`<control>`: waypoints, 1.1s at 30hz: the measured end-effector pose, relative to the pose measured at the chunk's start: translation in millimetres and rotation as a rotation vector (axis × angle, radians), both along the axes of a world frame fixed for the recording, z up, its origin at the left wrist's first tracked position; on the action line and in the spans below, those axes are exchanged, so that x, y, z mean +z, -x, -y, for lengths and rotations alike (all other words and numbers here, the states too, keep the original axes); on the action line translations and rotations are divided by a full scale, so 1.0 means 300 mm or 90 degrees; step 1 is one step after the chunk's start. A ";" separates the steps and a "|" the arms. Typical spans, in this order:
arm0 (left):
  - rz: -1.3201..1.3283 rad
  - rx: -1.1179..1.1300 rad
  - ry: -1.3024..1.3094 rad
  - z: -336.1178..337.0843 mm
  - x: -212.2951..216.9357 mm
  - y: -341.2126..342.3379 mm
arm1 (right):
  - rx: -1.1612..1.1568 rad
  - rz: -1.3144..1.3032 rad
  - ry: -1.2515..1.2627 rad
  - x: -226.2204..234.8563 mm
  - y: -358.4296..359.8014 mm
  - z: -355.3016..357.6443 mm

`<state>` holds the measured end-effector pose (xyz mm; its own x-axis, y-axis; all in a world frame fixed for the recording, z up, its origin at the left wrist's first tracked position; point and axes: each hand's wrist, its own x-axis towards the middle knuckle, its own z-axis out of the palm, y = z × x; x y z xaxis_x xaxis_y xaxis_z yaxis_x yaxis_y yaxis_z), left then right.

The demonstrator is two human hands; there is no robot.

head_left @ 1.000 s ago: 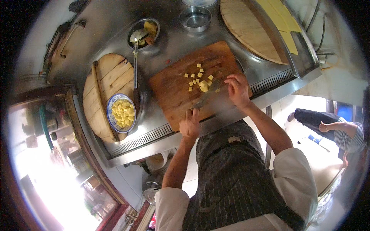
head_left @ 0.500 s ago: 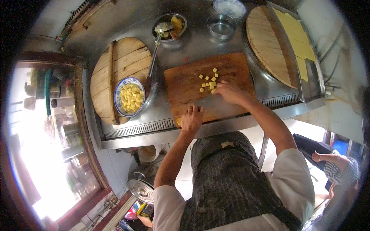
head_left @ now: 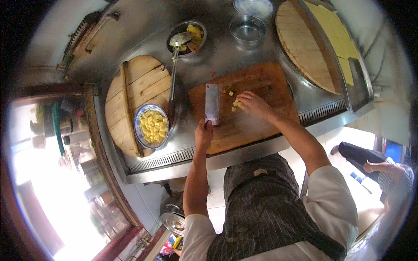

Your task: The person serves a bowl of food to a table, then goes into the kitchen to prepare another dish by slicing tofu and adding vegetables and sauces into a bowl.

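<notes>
My left hand (head_left: 203, 133) grips a cleaver (head_left: 212, 104) by its handle. The broad metal blade points away from me over the left part of the wooden cutting board (head_left: 261, 128). My right hand (head_left: 254, 105) is low over the board's middle, its fingers curled down on small yellow cubes (head_left: 234, 109). A few cubes show beside the fingertips; those under the hand are hidden. One loose cube (head_left: 231, 93) lies a little farther off. To the left, a blue-and-white bowl (head_left: 137, 126) full of similar yellow cubes stands on a round wooden lid.
The round wooden lid (head_left: 117, 104) has a raised bar. Behind the board are a metal bowl (head_left: 204, 40) with yellow food and a ladle (head_left: 173, 69), and an empty-looking metal basin (head_left: 247, 30). At right, a tray of yellow sheets (head_left: 331, 30) leans by another lid (head_left: 300, 48). A person (head_left: 392, 174) is at far right.
My left hand has moved left and raised the cleaver's blade to point away from me. My right hand has drawn over the cubes, and fewer of them show. The view has shifted slightly.
</notes>
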<state>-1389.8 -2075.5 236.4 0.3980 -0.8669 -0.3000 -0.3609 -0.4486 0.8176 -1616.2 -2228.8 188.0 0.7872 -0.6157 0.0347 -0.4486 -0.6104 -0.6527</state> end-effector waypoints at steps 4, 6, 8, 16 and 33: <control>-0.141 -0.001 -0.085 0.066 -0.069 -0.039 | -0.209 0.001 -0.014 0.040 0.065 -0.083; -0.174 -0.055 -0.075 0.071 -0.143 -0.060 | -0.324 0.019 0.009 0.033 0.081 -0.128; -0.234 -0.097 -0.095 0.078 -0.237 -0.074 | -0.379 0.054 0.060 0.004 0.046 -0.185; 0.048 -0.280 0.078 -0.027 -0.122 0.234 | -0.552 0.175 0.098 0.012 -0.183 -0.260; -0.008 0.469 0.065 -0.509 0.346 -0.534 | 0.008 0.333 -0.037 0.267 -1.150 -0.310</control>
<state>-1229.5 -1922.9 340.3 0.8844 -0.4001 -0.2402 0.0134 -0.4927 0.8701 -1271.2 -2135.9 268.2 0.6811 -0.6194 0.3904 -0.0471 -0.5692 -0.8208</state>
